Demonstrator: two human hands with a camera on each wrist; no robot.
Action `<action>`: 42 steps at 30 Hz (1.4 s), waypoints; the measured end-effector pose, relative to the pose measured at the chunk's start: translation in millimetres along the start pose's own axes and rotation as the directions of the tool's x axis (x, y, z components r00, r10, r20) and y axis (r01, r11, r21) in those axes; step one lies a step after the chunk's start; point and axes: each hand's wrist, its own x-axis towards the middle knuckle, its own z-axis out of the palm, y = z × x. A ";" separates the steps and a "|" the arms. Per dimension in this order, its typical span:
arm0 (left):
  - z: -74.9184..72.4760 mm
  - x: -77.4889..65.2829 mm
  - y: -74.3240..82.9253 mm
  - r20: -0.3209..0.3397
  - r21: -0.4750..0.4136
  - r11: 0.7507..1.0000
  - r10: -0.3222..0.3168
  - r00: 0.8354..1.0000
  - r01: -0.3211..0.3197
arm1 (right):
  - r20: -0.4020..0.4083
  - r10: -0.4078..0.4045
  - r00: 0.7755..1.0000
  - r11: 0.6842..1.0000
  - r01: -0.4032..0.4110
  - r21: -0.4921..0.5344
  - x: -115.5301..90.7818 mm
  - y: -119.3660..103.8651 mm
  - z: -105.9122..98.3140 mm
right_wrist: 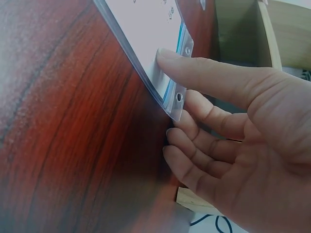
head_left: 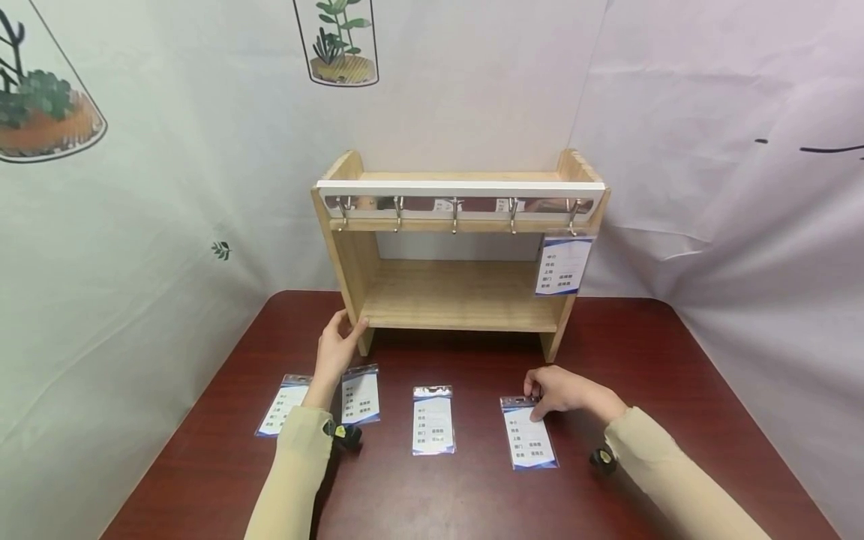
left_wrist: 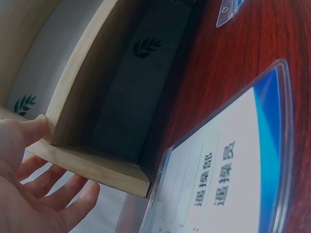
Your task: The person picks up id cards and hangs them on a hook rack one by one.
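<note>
My left hand (head_left: 335, 346) holds the left side of a small wooden rack (head_left: 459, 296) low down. In the left wrist view its thumb (left_wrist: 35, 130) presses the front edge, with the other fingers along the outer side. On the table at right, my right hand (head_left: 567, 390) pinches the clear top edge of a badge in a plastic sleeve (head_left: 531, 444). The right wrist view has the thumb (right_wrist: 170, 60) on the badge's face (right_wrist: 141, 34), the other fingers curled by its slotted edge. A similar badge (head_left: 564, 264) hangs from the rack's rightmost hook.
Across the rack's top runs a white rail (head_left: 459, 187) with several metal hooks. One badge (head_left: 433, 429) lies mid-table; two more, an inner badge (head_left: 361, 397) and an outer badge (head_left: 275, 416), lie by the left forearm. Behind the table hangs a pale printed cloth (head_left: 472, 82).
</note>
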 end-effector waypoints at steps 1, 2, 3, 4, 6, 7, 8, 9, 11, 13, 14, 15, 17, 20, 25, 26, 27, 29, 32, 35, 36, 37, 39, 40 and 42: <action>0.3 -0.1 0.0 -0.001 -0.001 1.000 0.002 1.000 -0.002 | -0.002 0.000 1.000 1.000 0.000 0.002 -0.1 0.0 0.2; 0.6 -0.2 -0.2 0.000 -0.003 1.000 0.002 1.000 -0.002 | -0.003 0.000 1.000 1.000 0.000 0.005 -0.3 0.2 0.3; 0.8 -0.3 -0.4 0.001 -0.001 1.000 0.002 1.000 -0.002 | -0.004 0.001 1.000 1.000 -0.001 0.006 -0.6 0.4 0.6; 1.1 -0.5 -0.5 0.002 0.000 1.000 0.002 1.000 -0.002 | -0.005 0.003 1.000 1.000 -0.003 0.005 -0.7 0.6 1.0; 1.5 -0.8 -1.0 0.003 0.001 1.000 0.000 1.000 0.000 | -0.006 0.008 1.000 1.000 -0.008 0.008 -1.2 0.4 1.3; 1.7 -0.9 -1.3 0.003 0.001 1.000 0.000 1.000 0.000 | -0.007 0.012 1.000 1.000 -0.012 0.010 -1.4 0.2 1.4; 1.9 -1.0 -1.6 0.004 0.000 1.000 0.000 1.000 0.000 | -0.007 0.017 1.000 1.000 -0.017 0.013 -1.8 0.2 1.5; 2.1 -1.0 -1.8 0.004 -0.002 1.000 0.001 1.000 -0.001 | -0.007 0.018 1.000 1.000 -0.018 0.016 -1.9 0.4 1.8; 2.5 -1.0 -2.1 0.006 -0.004 1.000 0.003 1.000 -0.003 | -0.010 0.005 1.000 1.000 -0.005 0.030 -2.9 1.1 1.3; 2.9 -1.1 -2.2 0.008 -0.002 1.000 0.006 1.000 -0.006 | -0.011 -0.015 1.000 0.998 0.016 0.061 -4.0 2.6 0.3; 3.0 -1.2 -2.2 0.008 0.000 1.000 0.008 1.000 -0.008 | -0.012 -0.027 1.000 0.996 0.028 0.079 -4.6 3.6 -0.4; 3.1 -1.2 -2.3 0.007 0.005 1.000 0.008 1.000 -0.008 | -0.013 -0.044 0.999 0.994 0.045 0.098 -5.2 4.5 -1.5; 3.0 -1.4 -2.2 0.002 0.012 1.000 0.008 1.000 -0.008 | -0.013 -0.057 0.998 0.988 0.059 0.143 -5.9 5.5 -4.4; 2.4 -0.9 -1.7 -0.005 0.014 1.000 0.009 1.000 -0.009 | -0.021 -0.063 0.998 0.979 0.065 0.192 -6.7 4.4 -11.0; 1.3 0.7 0.4 0.000 0.007 1.000 0.015 1.000 -0.015 | -0.039 -0.061 0.997 0.967 0.069 0.245 -9.7 -3.7 -23.5; 1.2 0.8 0.9 0.002 0.006 1.000 0.014 1.000 -0.014 | -0.042 -0.071 0.997 0.965 0.079 0.251 -10.7 -5.4 -25.7; 0.9 0.8 1.1 0.003 0.007 1.000 0.012 1.000 -0.012 | -0.041 -0.073 0.996 0.962 0.081 0.260 -11.5 -7.2 -27.4; 0.7 0.7 1.3 0.004 0.006 1.000 0.006 1.000 -0.006 | -0.039 -0.083 0.996 0.958 0.091 0.270 -12.8 -10.1 -30.5; 0.5 0.9 0.2 0.004 0.009 1.000 -0.002 1.000 0.002 | -0.039 -0.095 0.995 0.953 0.102 0.287 -13.8 -13.1 -34.0; 0.3 1.0 -0.5 0.002 0.008 1.000 -0.004 1.000 0.004 | -0.042 -0.089 0.995 0.947 0.098 0.306 -13.7 -15.3 -36.7; 0.2 1.2 -0.7 0.002 0.008 1.000 -0.003 1.000 0.003 | -0.046 -0.092 0.995 0.944 0.102 0.313 -13.8 -16.2 -37.8; 0.1 1.0 -0.5 0.000 0.005 1.000 -0.004 1.000 0.004 | -0.050 -0.094 0.994 0.942 0.105 0.318 -14.1 -17.1 -39.0; -0.3 1.0 -0.2 0.000 0.002 1.000 -0.004 1.000 0.004 | -0.059 -0.095 0.994 0.938 0.109 0.330 -14.5 -18.8 -41.6; -0.6 1.0 -0.2 0.000 0.000 1.000 -0.005 1.000 0.005 | -0.065 -0.096 0.993 0.937 0.113 0.331 -14.8 -19.7 -43.2; -1.0 1.1 -0.3 0.002 -0.001 1.000 -0.007 1.000 0.007 | -0.079 -0.094 0.992 0.934 0.116 0.339 -15.4 -21.5 -46.6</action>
